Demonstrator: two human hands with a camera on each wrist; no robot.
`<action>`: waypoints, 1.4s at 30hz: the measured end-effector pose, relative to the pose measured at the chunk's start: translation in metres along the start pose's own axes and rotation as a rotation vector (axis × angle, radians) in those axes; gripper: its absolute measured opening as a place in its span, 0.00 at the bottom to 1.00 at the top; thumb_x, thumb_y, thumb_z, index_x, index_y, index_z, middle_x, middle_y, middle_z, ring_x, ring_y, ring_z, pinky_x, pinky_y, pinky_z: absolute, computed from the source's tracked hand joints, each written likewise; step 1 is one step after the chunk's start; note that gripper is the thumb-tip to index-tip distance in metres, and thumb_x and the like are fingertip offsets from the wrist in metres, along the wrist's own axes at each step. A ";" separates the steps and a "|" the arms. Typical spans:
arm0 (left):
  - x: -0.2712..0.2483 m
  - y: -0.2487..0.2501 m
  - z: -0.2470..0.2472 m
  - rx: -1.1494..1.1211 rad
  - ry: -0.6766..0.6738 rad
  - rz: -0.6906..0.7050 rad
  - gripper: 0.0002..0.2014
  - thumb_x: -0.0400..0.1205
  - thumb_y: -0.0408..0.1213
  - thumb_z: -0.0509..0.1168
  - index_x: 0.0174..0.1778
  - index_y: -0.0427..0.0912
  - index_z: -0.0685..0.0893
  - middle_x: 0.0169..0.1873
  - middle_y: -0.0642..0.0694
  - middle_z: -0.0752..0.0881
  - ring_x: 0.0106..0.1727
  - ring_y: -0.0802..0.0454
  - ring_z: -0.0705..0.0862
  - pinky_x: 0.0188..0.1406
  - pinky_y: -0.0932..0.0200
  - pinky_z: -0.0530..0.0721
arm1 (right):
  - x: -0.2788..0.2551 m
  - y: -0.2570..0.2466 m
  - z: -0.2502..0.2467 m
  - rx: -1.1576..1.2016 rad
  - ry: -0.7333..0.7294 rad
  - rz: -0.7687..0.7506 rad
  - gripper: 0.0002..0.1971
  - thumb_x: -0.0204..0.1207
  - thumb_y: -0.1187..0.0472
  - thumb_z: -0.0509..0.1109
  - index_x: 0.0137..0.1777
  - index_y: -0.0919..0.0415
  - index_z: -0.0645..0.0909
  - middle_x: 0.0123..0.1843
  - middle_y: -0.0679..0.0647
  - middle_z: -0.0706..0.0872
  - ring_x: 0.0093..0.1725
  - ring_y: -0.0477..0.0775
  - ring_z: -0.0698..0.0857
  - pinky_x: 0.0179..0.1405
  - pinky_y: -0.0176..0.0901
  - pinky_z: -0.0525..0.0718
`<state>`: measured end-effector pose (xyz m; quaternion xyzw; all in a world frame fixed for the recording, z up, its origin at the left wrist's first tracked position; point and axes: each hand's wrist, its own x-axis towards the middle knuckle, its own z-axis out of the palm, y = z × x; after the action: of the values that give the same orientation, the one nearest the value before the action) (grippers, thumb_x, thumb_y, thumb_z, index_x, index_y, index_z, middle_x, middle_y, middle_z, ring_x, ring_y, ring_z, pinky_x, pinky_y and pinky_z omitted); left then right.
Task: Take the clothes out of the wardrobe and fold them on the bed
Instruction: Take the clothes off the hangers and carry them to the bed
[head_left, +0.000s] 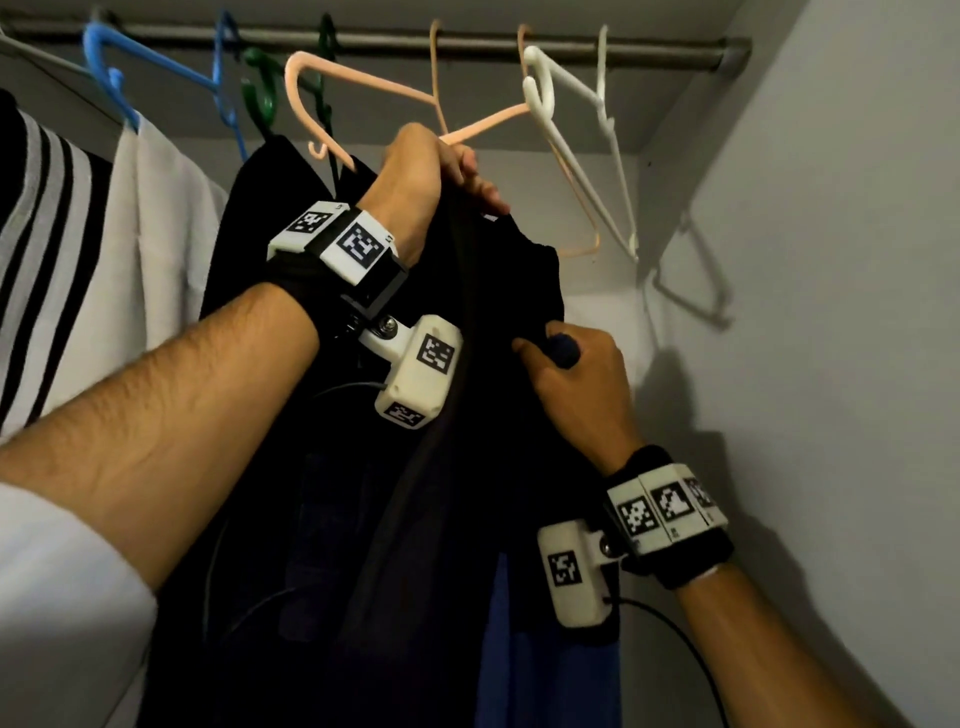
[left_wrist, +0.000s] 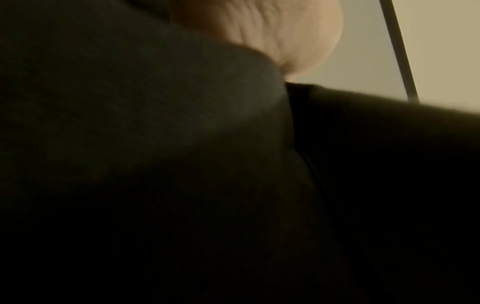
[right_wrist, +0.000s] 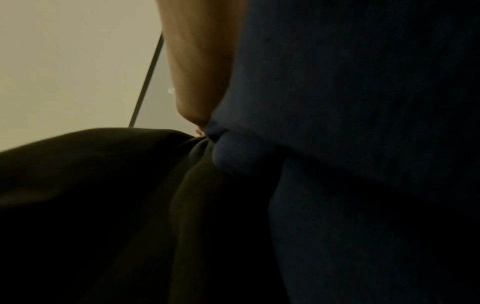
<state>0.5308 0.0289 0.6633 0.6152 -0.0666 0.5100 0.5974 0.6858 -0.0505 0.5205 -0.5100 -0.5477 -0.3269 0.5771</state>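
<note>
A black garment hangs below the wardrobe rail in the head view. My left hand is raised and grips its top edge near a peach hanger. Lower right, my right hand pinches a bunch of black and dark blue cloth. A blue garment hangs under it. In the left wrist view black cloth fills the frame below part of my hand. The right wrist view shows blue cloth and black cloth bunched at my fingers.
On the rail hang a white hanger, blue hangers and a green one. A white garment and a black-and-white striped one hang at the left. The grey wardrobe wall closes the right side.
</note>
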 end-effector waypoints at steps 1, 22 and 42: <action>0.000 0.001 0.000 0.001 0.001 0.002 0.07 0.59 0.26 0.52 0.28 0.35 0.75 0.25 0.35 0.75 0.28 0.37 0.83 0.57 0.30 0.86 | -0.005 -0.001 0.001 0.011 -0.008 0.002 0.24 0.82 0.63 0.74 0.27 0.56 0.66 0.22 0.53 0.71 0.24 0.45 0.69 0.26 0.39 0.65; 0.004 -0.004 -0.001 -0.083 -0.014 -0.022 0.10 0.73 0.25 0.50 0.30 0.35 0.75 0.27 0.34 0.76 0.33 0.36 0.81 0.47 0.38 0.89 | -0.071 -0.025 0.008 0.172 -0.313 -0.042 0.18 0.80 0.61 0.72 0.32 0.70 0.72 0.30 0.62 0.78 0.29 0.61 0.78 0.29 0.60 0.76; 0.013 -0.004 -0.007 0.088 0.000 0.057 0.13 0.78 0.24 0.49 0.31 0.37 0.75 0.19 0.39 0.69 0.28 0.39 0.78 0.32 0.58 0.85 | 0.055 -0.008 -0.032 0.000 0.028 0.200 0.36 0.67 0.21 0.73 0.45 0.59 0.88 0.36 0.45 0.86 0.39 0.47 0.85 0.49 0.56 0.87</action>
<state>0.5365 0.0425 0.6682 0.6386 -0.0615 0.5292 0.5553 0.6979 -0.0729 0.5794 -0.5577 -0.4858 -0.2748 0.6143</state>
